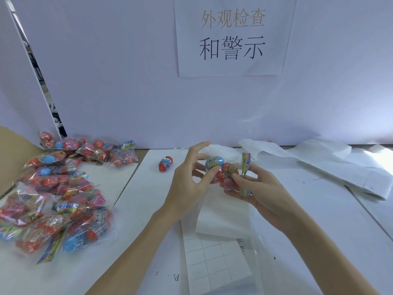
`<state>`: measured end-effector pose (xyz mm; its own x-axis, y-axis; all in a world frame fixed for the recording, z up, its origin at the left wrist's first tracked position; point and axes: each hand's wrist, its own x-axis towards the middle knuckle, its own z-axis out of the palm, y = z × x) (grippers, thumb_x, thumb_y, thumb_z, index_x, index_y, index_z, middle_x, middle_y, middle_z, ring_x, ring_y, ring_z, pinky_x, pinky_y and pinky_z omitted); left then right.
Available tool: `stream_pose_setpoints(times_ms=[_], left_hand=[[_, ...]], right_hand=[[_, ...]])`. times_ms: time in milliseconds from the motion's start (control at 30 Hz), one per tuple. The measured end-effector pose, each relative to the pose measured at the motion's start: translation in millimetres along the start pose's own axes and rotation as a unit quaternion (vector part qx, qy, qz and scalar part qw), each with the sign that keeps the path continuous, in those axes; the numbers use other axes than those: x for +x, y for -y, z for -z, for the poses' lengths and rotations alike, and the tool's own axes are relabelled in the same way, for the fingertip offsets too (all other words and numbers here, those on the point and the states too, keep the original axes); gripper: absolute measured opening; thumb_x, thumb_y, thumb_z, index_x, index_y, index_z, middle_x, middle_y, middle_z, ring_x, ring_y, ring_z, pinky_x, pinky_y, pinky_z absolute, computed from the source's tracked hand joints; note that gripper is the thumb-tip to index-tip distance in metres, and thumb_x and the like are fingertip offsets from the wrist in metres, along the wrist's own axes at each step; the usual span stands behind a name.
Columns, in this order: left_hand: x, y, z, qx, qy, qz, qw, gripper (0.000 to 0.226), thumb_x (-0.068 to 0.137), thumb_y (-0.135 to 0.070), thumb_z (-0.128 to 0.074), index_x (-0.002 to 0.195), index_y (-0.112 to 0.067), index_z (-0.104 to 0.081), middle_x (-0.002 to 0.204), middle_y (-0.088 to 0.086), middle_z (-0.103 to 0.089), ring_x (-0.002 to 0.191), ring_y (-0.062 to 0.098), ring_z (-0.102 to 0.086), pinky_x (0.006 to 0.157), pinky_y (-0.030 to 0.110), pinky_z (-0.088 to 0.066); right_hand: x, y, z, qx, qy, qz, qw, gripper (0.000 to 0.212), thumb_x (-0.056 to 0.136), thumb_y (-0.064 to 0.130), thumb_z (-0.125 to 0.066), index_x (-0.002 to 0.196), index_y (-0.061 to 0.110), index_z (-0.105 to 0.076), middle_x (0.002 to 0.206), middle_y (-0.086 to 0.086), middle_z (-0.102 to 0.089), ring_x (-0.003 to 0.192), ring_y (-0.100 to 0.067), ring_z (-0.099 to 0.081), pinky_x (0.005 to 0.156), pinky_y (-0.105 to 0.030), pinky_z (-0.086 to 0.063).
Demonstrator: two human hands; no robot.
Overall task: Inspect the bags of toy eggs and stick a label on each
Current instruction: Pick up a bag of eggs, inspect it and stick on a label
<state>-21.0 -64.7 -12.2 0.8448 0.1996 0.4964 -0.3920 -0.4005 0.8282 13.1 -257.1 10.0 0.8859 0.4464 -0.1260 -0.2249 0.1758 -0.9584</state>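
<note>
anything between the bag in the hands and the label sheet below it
Nothing visible. The bag of eggs is held up by the left hand and right hand, and the label sheet lies uncovered on the table just below, toward the person.

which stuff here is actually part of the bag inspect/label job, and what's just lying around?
Job:
- clear plastic bag of red and blue toy eggs, held in both hands (left hand, right hand)
- pile of clear bags of toy eggs
- white label sheet with mostly peeled grid

Lying about:
- loose red toy egg
- crumpled white paper sheets
- printed paper wall sign
</note>
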Motion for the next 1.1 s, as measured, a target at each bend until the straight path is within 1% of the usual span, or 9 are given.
stream_pose_setpoints(times_ms=[100, 167, 267, 333, 500, 600, 733, 900, 1100], left_hand=[[0, 0, 2, 0.026, 0.008, -0.012, 1.0, 0.029, 0.097, -0.026, -0.072, 0.123, -0.035, -0.063, 0.114, -0.013, -0.069, 0.09, 0.02, -0.07, 0.077, 0.036, -0.061], [0, -1, 5, 0.025, 0.019, -0.016, 0.999, 0.021, 0.097, -0.028, -0.072, 0.114, -0.035, -0.062, 0.109, -0.015, -0.068, 0.087, 0.02, -0.07, 0.073, 0.031, -0.06], [1, 0, 7, 0.056, 0.058, -0.032, 0.996, 0.023, 0.096, -0.028, -0.074, 0.113, -0.036, -0.06, 0.108, -0.019, -0.066, 0.088, 0.02, -0.068, 0.073, 0.024, -0.055], [0, -1, 4, 0.05, 0.075, -0.027, 0.996, 0.033, 0.094, -0.026, -0.077, 0.12, -0.034, -0.059, 0.114, -0.025, -0.064, 0.092, 0.02, -0.066, 0.075, 0.023, -0.052], [0, -8, -1, -0.056, 0.069, 0.059, 0.994, 0.065, 0.082, -0.041, -0.084, 0.137, -0.038, -0.049, 0.117, -0.016, -0.069, 0.103, 0.016, -0.067, 0.085, 0.023, -0.052], [1, -7, 1, -0.079, 0.084, 0.108, 0.987, 0.05, 0.085, -0.03, -0.087, 0.128, -0.031, -0.062, 0.106, -0.005, -0.074, 0.098, 0.018, -0.07, 0.085, 0.022, -0.054], [2, -6, 4, -0.105, 0.049, 0.14, 0.983, 0.026, 0.094, -0.023, -0.078, 0.119, -0.021, -0.073, 0.1, 0.003, -0.077, 0.101, 0.021, -0.072, 0.096, 0.032, -0.056], [3, -10, 8, -0.127, 0.057, 0.158, 0.977, 0.027, 0.093, -0.03, -0.075, 0.119, -0.029, -0.075, 0.109, 0.011, -0.075, 0.11, 0.027, -0.07, 0.103, 0.045, -0.056], [4, -11, 12, -0.163, 0.019, 0.155, 0.974, 0.034, 0.094, -0.029, -0.074, 0.127, -0.033, -0.068, 0.104, 0.006, -0.075, 0.102, 0.022, -0.072, 0.087, 0.026, -0.057]], right_hand=[[-1, 3, -1, -0.014, 0.025, 0.002, 1.0, 0.03, 0.101, 0.015, -0.065, 0.13, 0.007, -0.064, 0.115, -0.015, -0.077, 0.11, -0.033, -0.074, 0.101, -0.046, -0.058], [-1, 3, -2, -0.096, 0.003, 0.035, 0.995, 0.03, 0.1, 0.033, -0.067, 0.124, 0.015, -0.069, 0.112, -0.005, -0.079, 0.108, -0.025, -0.075, 0.099, -0.042, -0.056], [-1, 5, -6, -0.199, -0.085, 0.14, 0.966, 0.019, 0.098, 0.038, -0.069, 0.113, 0.028, -0.074, 0.108, 0.014, -0.077, 0.105, -0.005, -0.072, 0.087, -0.022, -0.054], [-2, 4, -6, -0.221, -0.079, 0.191, 0.953, 0.014, 0.096, 0.03, -0.074, 0.109, 0.03, -0.077, 0.105, 0.019, -0.077, 0.097, 0.002, -0.071, 0.077, -0.012, -0.052], [1, -1, -4, -0.197, -0.122, 0.189, 0.954, 0.009, 0.094, 0.015, -0.076, 0.09, 0.022, -0.08, 0.088, 0.012, -0.079, 0.077, -0.006, -0.074, 0.064, -0.013, -0.052], [3, 1, 2, -0.082, -0.172, 0.143, 0.971, 0.005, 0.095, 0.012, -0.074, 0.091, 0.013, -0.078, 0.089, 0.001, -0.078, 0.082, -0.012, -0.074, 0.07, -0.023, -0.055], [3, 7, 3, 0.026, -0.142, 0.073, 0.987, 0.007, 0.098, 0.007, -0.069, 0.099, 0.001, -0.073, 0.094, -0.011, -0.076, 0.084, -0.02, -0.077, 0.075, -0.029, -0.063], [2, 5, -2, -0.001, -0.13, 0.096, 0.987, 0.015, 0.1, 0.018, -0.069, 0.108, 0.006, -0.07, 0.095, -0.01, -0.08, 0.087, -0.024, -0.078, 0.078, -0.03, -0.063], [2, 5, 0, -0.08, -0.089, 0.093, 0.988, 0.015, 0.099, 0.015, -0.07, 0.105, 0.001, -0.072, 0.098, -0.016, -0.077, 0.086, -0.025, -0.077, 0.078, -0.03, -0.063]])
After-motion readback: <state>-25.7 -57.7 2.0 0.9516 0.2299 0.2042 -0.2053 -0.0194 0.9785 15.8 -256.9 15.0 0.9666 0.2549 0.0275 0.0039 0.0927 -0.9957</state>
